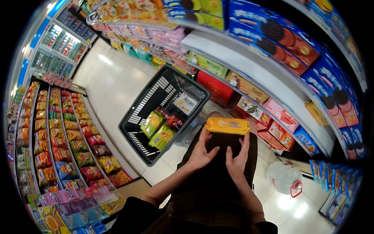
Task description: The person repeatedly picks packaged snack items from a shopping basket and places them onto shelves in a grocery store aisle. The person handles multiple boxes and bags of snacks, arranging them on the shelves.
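A yellow packet (228, 126) of what looks like biscuits lies crosswise between my hands, above my dark-clothed lap. Fingertips of my left hand (202, 152) hold its left end, and those of my right hand (239, 156) hold its right end. Both thumbs point inward, off the packet. Left of my hands stands a dark plastic shopping basket (135, 102). Inside it are two green snack packets (162, 137), dark red packets (174, 121) and a black and white package (186, 103).
Shelves of boxed biscuits (274, 35) curve along the right. A rack of bagged snacks (60, 142) is at the left. A large clear water bottle (284, 177) with a red handle lies on the tiled floor (117, 73). A yellow packet (316, 112) sits on the white shelf.
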`<state>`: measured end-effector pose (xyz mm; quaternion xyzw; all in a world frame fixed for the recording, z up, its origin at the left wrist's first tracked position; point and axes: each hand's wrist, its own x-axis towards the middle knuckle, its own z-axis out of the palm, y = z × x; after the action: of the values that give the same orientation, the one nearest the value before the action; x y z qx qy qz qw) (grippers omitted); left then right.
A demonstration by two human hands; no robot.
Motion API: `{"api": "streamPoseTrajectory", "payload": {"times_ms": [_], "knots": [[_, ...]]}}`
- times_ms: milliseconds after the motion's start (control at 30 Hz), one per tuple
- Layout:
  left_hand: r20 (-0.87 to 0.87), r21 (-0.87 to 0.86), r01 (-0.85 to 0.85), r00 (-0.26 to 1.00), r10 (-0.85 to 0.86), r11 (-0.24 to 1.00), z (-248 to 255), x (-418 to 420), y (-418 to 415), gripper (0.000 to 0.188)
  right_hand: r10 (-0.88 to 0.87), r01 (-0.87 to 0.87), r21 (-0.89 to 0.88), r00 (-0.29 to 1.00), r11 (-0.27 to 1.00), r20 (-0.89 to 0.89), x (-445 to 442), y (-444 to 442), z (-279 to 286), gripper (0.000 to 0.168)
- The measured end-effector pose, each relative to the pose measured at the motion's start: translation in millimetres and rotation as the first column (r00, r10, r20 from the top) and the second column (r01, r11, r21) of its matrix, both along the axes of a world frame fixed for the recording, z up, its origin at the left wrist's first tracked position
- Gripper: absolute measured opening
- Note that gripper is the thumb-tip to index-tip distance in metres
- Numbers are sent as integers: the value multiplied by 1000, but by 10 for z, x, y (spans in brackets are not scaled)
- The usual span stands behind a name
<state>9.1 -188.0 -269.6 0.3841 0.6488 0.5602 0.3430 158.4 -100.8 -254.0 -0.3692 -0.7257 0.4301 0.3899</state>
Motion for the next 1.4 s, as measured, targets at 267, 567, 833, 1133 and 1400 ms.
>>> {"api": "streamPoseTrajectory", "payload": {"times_ms": [267,567,833,1133,1400], "knots": [[-20,10,-394,919,394,919,-143,-909,-881,96,416,-430,96,899,898,134,-964,-261,169,77],[164,5,-732,673,722,681,-397,-1577,-1493,76,679,-694,51,715,718,169,-2273,-612,-282,74],[227,-59,-825,537,812,562,-865,-1938,-1716,79,824,-825,-73,546,560,150,-2833,-767,-587,80],[-124,-153,-866,494,861,475,-949,-1822,-1562,85,852,-856,-91,487,510,193,-2760,-829,-872,76],[-192,-44,-788,610,769,614,-741,-1577,-1343,81,736,-736,20,676,676,12,-2686,-803,-762,52]]}}
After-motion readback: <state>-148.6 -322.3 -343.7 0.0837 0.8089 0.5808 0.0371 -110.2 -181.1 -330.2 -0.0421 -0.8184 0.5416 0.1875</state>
